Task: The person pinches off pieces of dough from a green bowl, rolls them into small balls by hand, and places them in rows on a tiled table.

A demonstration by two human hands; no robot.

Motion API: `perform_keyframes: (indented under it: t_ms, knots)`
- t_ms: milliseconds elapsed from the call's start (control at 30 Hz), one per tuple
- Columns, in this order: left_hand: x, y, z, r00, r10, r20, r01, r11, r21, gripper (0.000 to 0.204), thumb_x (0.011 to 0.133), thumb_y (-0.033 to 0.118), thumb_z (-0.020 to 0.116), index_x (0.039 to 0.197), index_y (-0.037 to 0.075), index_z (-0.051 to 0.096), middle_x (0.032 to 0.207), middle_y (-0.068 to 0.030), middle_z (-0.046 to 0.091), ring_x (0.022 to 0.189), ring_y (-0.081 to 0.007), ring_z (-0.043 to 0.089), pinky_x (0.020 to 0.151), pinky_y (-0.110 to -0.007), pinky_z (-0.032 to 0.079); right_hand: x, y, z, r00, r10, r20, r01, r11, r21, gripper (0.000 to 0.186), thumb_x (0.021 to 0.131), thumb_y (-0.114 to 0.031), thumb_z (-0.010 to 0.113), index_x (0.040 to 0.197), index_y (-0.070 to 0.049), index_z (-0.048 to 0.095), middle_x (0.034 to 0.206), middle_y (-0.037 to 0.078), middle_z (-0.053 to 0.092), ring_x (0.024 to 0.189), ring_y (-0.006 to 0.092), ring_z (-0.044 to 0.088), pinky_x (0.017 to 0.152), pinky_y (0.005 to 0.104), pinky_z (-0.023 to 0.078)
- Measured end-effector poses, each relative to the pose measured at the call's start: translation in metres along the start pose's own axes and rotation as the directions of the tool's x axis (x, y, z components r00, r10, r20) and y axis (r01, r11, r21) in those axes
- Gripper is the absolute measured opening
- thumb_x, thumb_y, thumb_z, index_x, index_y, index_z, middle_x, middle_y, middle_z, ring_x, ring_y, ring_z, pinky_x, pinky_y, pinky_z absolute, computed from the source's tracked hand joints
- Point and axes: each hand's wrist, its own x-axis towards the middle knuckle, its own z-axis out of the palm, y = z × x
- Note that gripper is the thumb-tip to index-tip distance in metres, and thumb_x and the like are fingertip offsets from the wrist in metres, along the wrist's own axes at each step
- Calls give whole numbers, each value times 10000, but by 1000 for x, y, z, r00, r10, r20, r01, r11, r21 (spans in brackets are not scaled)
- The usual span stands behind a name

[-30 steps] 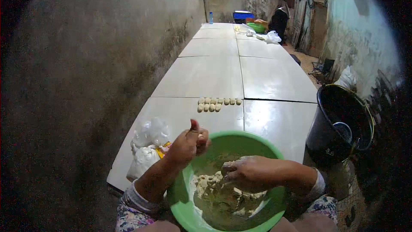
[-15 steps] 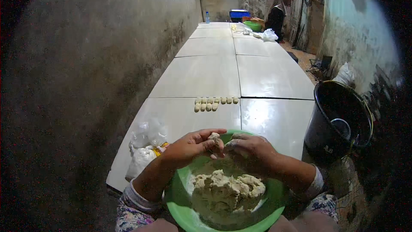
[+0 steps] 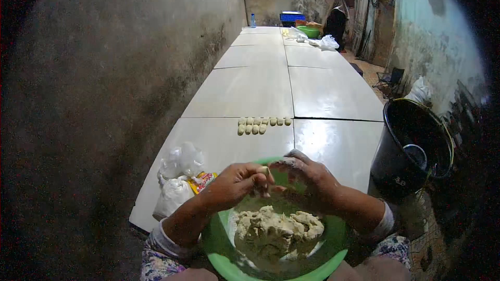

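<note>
A green basin sits in front of me with a large rough mass of pale dough in it. Above its far side, my left hand is closed around a small piece of dough, whose end pokes out by the thumb and index finger. My right hand, floury at the fingertips, hovers just beside it with the fingers loosely curved and apart, apparently holding nothing. Beyond the basin, small dough pieces lie in two short rows on the white tabletop.
Left of the basin lie plastic bags of white powder and a yellow packet. A large black bucket stands right of the table. At the far end are another green basin, blue crates and a dark-clothed person.
The dough piece in my left hand has become more enclosed by the fingers, only its end showing. My right hand has lifted slightly and turned, its fingers higher.
</note>
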Motion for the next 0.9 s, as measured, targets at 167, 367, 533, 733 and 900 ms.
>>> perform_keyframes:
  t_ms: [167,367,533,733,900]
  knots:
    - [-2,5,-1,987,84,134,-111,971,210,349,947,337,461,958,6,569,926,-59,578,903,-142,520,832,-298,407,2,3,-1,994,-80,68,86,992,-90,356,785,-224,646,1090,-88,521,1016,149,545,837,365,596,693,429,502]
    - [-3,2,4,962,59,267,-129,958,255,472,962,416,356,1029,-5,558,1007,-111,586,947,-180,527,860,-332,408,1,-2,-4,960,-258,112,279,929,-243,332,761,-234,645,1038,-80,544,971,159,575,840,387,580,681,469,491]
    - [-3,-6,6,974,54,218,-94,980,175,647,949,526,202,1045,2,569,1018,-141,583,966,-260,550,863,-358,411,-1,10,2,985,-167,40,172,972,-163,280,763,-167,628,1011,-65,548,945,158,567,798,353,593,648,418,506]
    - [-5,9,10,988,-25,153,-3,984,179,308,936,275,503,1051,-4,564,947,-98,620,915,-160,571,807,-305,453,-3,17,-1,985,-167,29,169,985,-46,236,752,-63,589,985,-40,562,881,154,571,779,361,595,659,399,511]
    - [-6,13,9,997,17,72,-50,877,478,286,911,246,549,1040,-9,575,944,-99,631,939,-153,575,827,-288,449,-2,13,5,982,143,121,-171,950,262,170,814,-84,591,976,-32,573,886,132,623,764,214,617,704,318,503]
